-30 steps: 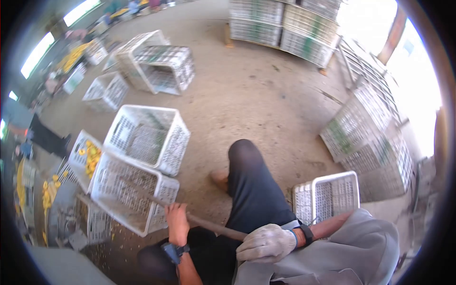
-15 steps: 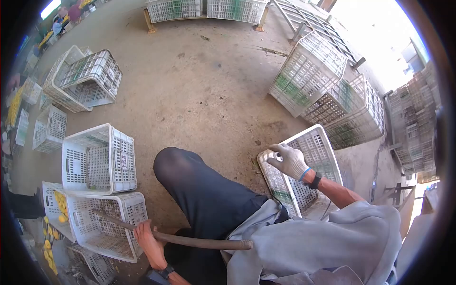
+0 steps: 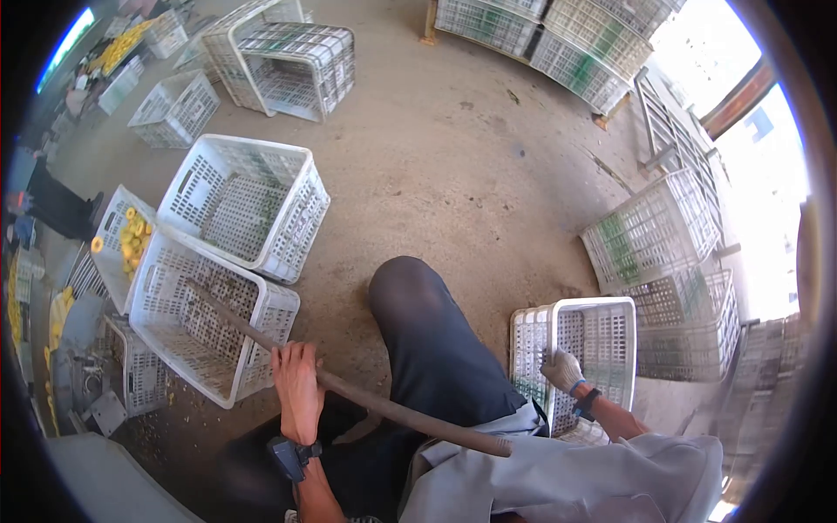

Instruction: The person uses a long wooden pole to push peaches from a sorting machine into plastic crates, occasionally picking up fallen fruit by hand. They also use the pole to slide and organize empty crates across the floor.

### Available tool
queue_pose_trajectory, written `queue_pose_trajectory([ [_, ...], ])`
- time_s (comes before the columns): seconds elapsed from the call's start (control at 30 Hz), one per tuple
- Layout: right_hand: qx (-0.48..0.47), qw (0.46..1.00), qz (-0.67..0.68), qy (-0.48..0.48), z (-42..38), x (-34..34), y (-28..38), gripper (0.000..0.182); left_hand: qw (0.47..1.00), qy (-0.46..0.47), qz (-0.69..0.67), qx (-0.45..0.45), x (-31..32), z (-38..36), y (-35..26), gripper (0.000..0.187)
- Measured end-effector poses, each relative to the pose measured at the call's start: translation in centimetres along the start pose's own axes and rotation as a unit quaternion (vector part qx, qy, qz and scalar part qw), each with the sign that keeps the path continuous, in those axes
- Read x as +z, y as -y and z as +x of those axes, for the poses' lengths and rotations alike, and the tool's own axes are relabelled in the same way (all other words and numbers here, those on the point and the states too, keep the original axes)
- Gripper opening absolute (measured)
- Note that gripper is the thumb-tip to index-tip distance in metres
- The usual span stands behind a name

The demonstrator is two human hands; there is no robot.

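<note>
My bare left hand is closed around a long wooden stick. The stick slants across my lap, and its far end reaches into a white plastic crate tipped on its side at the left. My right hand, in a pale knit glove, has its fingers curled over the near-left rim of another white crate beside my right leg. Dirt and green marks show on this crate's slatted walls. My fingertips on the rim are partly hidden.
More white crates stand at left and far left, with stacked crates at right. Yellow, fruit-like pieces lie in a crate near another person's dark-clothed legs. A metal rack lies at the upper right.
My view has swung to the right. My right hand has gone from spread fingers above the crate to gripping its rim, and that crate has turned more upright. My left hand still holds the stick.
</note>
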State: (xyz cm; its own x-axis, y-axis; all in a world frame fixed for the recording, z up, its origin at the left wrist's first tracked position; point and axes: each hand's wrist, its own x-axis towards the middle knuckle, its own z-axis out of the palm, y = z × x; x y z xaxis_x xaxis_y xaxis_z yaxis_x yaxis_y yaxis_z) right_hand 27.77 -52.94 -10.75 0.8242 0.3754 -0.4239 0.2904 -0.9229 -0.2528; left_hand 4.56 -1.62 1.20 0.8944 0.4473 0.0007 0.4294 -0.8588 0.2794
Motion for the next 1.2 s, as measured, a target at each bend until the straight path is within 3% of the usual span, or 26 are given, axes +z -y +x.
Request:
queue_pose_trajectory([
  [0.1, -0.09, 0.991, -0.093, 0.027, 3.7, -1.2, 3.7, 0.023, 1.0, -0.005, 0.006, 0.004, -0.1, 0.2, 0.0, 0.034],
  [0.17, -0.156, 0.984, -0.088, 0.01, 7.7, -0.6, 5.7, 0.027, 1.0, 0.019, 0.024, 0.001, -1.1, 0.5, -0.6, 0.037],
  [0.33, -0.159, 0.985, -0.041, -0.043, 16.3, -1.3, 18.1, 0.026, 1.0, 0.003, 0.013, 0.002, -0.7, 0.4, -0.5, 0.042],
  [0.4, -0.193, 0.976, 0.044, -0.09, 18.0, -2.8, 24.5, 0.026, 1.0, -0.007, 0.013, 0.003, -0.5, 0.3, -0.4, 0.045],
  [0.5, -0.214, 0.942, 0.257, -0.024, 16.5, -7.9, 32.0, 0.048, 1.0, -0.005, -0.008, 0.01, 0.3, 0.5, 0.1, 0.051],
  [0.6, -0.314, 0.918, 0.238, -0.044, 16.8, -9.1, 33.2, 0.043, 0.999, 0.015, 0.018, 0.023, 1.2, 0.5, 1.1, 0.053],
  [0.7, -0.341, 0.921, 0.166, -0.087, 15.8, -10.2, 30.2, 0.043, 1.0, -0.008, 0.002, 0.028, 1.8, 0.4, 1.5, 0.056],
  [0.8, -0.288, 0.944, 0.108, -0.118, 15.4, -11.7, 23.1, 0.044, 0.999, -0.016, 0.013, 0.027, 2.9, 0.2, 1.9, 0.062],
  [0.9, -0.14, 0.979, 0.007, -0.149, 15.7, -15.5, 13.8, 0.043, 1.0, 0.019, -0.001, 0.005, 1.7, 0.4, 0.8, 0.063],
  [1.03, -0.016, 0.917, -0.114, -0.383, 17.1, -21.4, -3.4, 0.056, 1.0, 0.023, -0.019, 0.004, 1.7, 0.6, 0.8, 0.058],
  [1.13, 0.122, 0.862, -0.06, -0.488, 13.3, -28.1, -10.8, 0.055, 0.999, -0.012, -0.016, 0.034, 3.4, 0.5, 2.5, 0.049],
  [1.17, 0.129, 0.828, -0.057, -0.543, 12.4, -29.5, -14.0, 0.055, 0.999, 0.03, -0.027, -0.006, 1.6, 1.3, 0.1, 0.04],
  [1.2, 0.205, 0.796, -0.051, -0.568, 11.4, -30.7, -16.1, 0.055, 0.998, 0.035, -0.046, -0.029, 1.8, 1.5, -0.1, 0.039],
])
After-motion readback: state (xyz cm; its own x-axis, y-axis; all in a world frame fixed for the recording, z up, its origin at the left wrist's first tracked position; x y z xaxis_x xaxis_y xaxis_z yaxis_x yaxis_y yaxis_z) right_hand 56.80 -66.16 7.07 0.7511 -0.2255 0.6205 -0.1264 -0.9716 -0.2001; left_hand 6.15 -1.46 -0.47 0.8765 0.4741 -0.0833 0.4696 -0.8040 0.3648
